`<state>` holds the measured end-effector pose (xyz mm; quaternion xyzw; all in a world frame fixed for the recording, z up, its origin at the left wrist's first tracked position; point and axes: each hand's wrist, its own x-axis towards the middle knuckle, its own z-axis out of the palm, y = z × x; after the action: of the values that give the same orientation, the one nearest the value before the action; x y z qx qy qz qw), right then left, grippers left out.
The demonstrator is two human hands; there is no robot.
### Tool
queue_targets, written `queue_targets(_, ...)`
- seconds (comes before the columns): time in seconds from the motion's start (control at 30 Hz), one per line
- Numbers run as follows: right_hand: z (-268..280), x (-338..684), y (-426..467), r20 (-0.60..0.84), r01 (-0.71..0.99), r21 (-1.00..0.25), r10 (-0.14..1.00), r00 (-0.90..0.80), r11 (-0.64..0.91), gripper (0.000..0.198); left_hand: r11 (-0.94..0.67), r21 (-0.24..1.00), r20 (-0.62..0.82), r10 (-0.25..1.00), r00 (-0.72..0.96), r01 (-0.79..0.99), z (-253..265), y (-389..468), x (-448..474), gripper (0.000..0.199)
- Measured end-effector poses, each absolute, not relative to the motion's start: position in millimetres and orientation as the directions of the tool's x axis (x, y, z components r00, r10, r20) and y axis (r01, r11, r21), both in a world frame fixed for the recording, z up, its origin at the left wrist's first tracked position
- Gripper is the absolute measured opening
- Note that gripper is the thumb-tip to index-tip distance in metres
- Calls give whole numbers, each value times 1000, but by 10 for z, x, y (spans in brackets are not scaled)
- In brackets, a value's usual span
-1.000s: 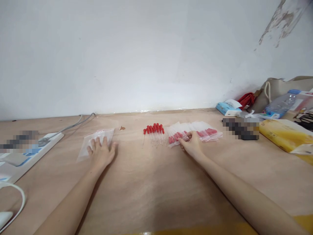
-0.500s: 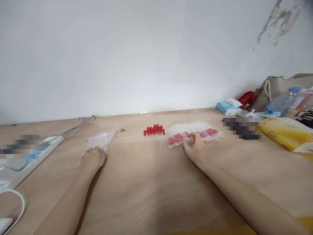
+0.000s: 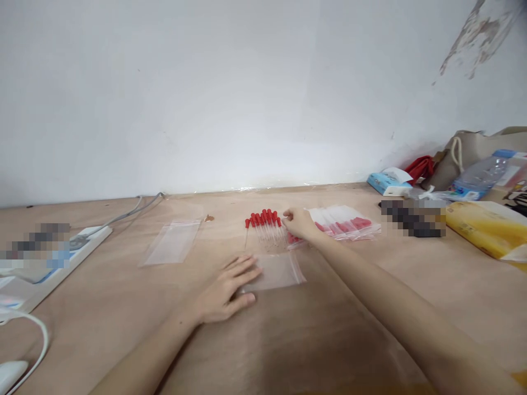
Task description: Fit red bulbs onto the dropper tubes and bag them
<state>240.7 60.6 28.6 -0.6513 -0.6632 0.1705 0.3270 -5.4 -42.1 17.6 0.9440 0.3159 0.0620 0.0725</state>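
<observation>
My left hand (image 3: pixel 228 288) lies with its fingers spread, the fingertips on the left end of a clear zip bag (image 3: pixel 278 272) that is flat on the table. My right hand (image 3: pixel 300 223) is closed with curled fingers just right of a row of thin, clear-stemmed pieces with red tops (image 3: pixel 263 219); whether it pinches one, I cannot make out. Under and beside my right wrist lie several overlapping zip bags (image 3: pixel 348 219) with red-topped pieces inside. Farther left rests a small stack of clear zip bags (image 3: pixel 175 241).
A white power strip (image 3: pixel 88 244) with cables stands at the left. A small brown scrap (image 3: pixel 209 218) lies near the wall. On the right are a blue tissue pack (image 3: pixel 389 182), a blurred dark object (image 3: pixel 411 219), a yellow pack (image 3: pixel 486 227) and a plastic bottle (image 3: pixel 486 173).
My left hand has moved right from the stack of bags, and a zip bag now lies flat at the middle. My right hand has shifted left from the filled bags to the red-topped pieces.
</observation>
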Motion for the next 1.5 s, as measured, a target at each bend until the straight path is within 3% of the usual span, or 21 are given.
queue_targets(0.07, 268, 2320, 806, 146, 738, -675, 983, 108, 19, 18, -805, 191, 38, 578, 815, 562, 144, -476, 16, 59)
queue_targets(0.17, 189, 2236, 1018, 85, 716, -696, 983, 161, -57, 15, -792, 185, 35, 597, 801, 582, 99, -494, 71, 50)
queue_targets(0.5, 100, 2219, 1114, 40, 522, -845, 961, 275, -114, 17, -777, 179, 112, 626, 772, 604, 65, -494, 128, 41)
queue_targets(0.63, 211, 2297, 1038, 84, 384, -922, 948, 306, -42, 13, -779, 216, 155, 622, 767, 588, 75, -495, 122, 40)
queue_targets(0.7, 267, 2393, 915, 142, 323, -946, 927, 347, 23, 21, -775, 238, 175, 628, 759, 586, 69, -493, 117, 37)
queue_targets(0.83, 261, 2704, 473, 317, 133, -948, 834, 452, 288, 32, -770, 251, 186, 633, 752, 586, 47, -481, 110, 36)
queue_targets(1.03, 11, 3076, -165, 336, 85, -939, 835, 437, 333, 30, -776, 254, 196, 626, 755, 577, 21, -467, 100, 40)
queue_targets(1.3, -162, 2958, -288, 202, -56, -968, 889, 412, 246, 37, -754, 276, 178, 649, 739, 596, 39, -483, 120, 42)
queue_targets(1.4, -178, 2930, -345, 87, -209, -965, 944, 318, 160, 41, -742, 294, 182, 662, 727, 602, 61, -492, 127, 45)
queue_targets(1.5, -163, 2989, -425, -18, -285, -959, 997, 74, 4, 38, -728, 305, 167, 675, 718, 614, 68, -494, 125, 48)
